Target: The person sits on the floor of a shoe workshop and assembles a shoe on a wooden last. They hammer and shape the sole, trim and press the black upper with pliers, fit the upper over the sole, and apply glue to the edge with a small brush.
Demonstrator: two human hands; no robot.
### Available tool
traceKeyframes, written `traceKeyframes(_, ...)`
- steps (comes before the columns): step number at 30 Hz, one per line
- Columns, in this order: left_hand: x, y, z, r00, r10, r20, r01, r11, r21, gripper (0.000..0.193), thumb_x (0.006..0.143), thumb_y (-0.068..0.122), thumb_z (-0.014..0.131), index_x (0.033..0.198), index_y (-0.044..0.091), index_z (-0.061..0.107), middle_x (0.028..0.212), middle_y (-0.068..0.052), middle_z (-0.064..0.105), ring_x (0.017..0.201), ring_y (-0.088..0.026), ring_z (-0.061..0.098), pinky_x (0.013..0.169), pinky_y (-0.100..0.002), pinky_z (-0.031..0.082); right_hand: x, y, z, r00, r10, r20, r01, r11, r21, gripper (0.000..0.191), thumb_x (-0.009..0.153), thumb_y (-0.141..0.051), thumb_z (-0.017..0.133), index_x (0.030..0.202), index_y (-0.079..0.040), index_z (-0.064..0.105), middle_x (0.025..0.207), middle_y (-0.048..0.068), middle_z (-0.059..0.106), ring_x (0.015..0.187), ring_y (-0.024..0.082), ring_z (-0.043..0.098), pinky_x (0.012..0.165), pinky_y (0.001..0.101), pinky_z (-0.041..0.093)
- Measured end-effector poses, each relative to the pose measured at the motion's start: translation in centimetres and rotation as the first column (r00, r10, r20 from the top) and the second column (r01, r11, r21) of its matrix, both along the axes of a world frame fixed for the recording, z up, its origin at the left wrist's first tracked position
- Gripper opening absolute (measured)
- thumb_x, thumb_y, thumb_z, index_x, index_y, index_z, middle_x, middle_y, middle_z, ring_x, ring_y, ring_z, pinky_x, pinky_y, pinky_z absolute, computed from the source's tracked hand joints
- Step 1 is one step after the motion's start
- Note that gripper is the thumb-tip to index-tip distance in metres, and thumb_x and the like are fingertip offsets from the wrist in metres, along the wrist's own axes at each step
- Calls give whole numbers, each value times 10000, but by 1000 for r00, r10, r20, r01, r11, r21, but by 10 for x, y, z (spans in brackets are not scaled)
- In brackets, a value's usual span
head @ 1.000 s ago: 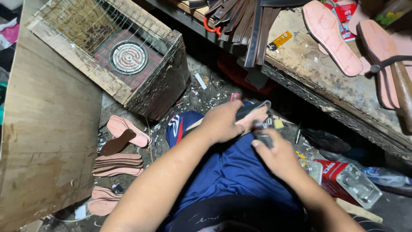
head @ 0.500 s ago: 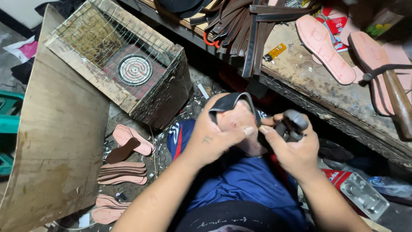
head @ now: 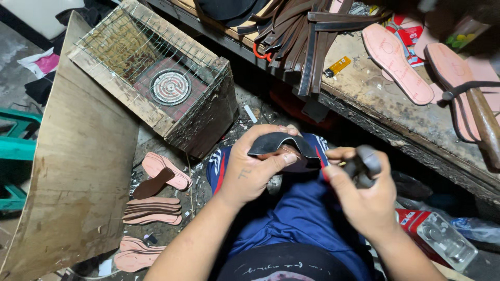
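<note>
Since the last frames I have lifted the dark strap piece [head: 277, 142] up off my lap and turned it, and my right hand [head: 364, 195] has drawn apart from it toward the right of the frame. The piece is black and thin, bent into a shallow arch with its underside facing me; its long axis runs roughly left to right across the middle of the frame, the ends drooping down on either side. My left hand [head: 254, 169] has it pinched, thumb pressing from below and fingers curled over the top edge, closed firmly on it. My right hand is wrapped shut around a small dark tool [head: 365, 164], blurred, so I cannot tell what kind it is. Below both is my blue shorts [head: 302, 218]. To the left on the floor lie stacked pink insoles [head: 152, 211]. At upper left stands a wooden box with wire mesh [head: 156, 78], and along the upper right runs the worn workbench [head: 396, 112] with pink soles [head: 397, 62] and dark straps [head: 307, 36] hanging.
</note>
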State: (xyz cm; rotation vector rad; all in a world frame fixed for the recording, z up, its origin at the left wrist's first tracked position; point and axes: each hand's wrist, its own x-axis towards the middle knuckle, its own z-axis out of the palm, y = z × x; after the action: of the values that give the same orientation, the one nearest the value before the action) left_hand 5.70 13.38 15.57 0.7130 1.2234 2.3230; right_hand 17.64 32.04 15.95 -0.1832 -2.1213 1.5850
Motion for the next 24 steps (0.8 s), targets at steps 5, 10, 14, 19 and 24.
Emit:
traceKeyframes(5,3,1,-3,996,-32,-82,24,995,-97,409,935,-103,712,1310,-13,578,1298,-132,680,1101,-168,687,1002,-340,577,-5,3,-1,995,57,-78,-32,956,292,449,876,-37,778,1183,-23,451,1112,142,720,941,132,672,832,303,548)
traceKeyframes(10,1,-5,-2,993,-103,-60,96,990,-107,386,916,-99,720,1267,-3,590,1304,-126,685,1103,-180,697,992,-343,585,-14,9,-2,989,102,-111,-110,992,-68,330,969,34,699,1193,-48,471,1067,84,677,934,105,631,842,286,555)
traceKeyframes(14,-3,-13,0,993,-110,-40,106,989,-103,377,911,-92,724,1258,3,608,1298,-131,693,1135,-190,697,1022,-351,581,0,0,1,991,51,120,-54,998,18,301,947,-33,684,1187,-44,502,982,69,663,834,102,628,758,274,541)
traceKeyframes(19,-6,-19,0,992,-116,-55,108,985,-136,374,887,-75,753,1226,18,627,1296,-119,702,1180,-194,690,1055,-359,573,29,-2,7,725,538,430,-201,762,-615,492,924,-196,606,1377,-12,551,1060,156,723,950,224,713,880,389,586)
traceKeyframes(24,1,-17,1,967,-178,-181,142,970,-197,372,864,-81,772,1198,21,643,1277,-112,700,1262,-217,661,1138,-379,527,38,0,9,611,653,448,-227,687,-691,594,895,-254,614,1424,-8,500,1304,171,724,1162,251,714,1021,409,519)
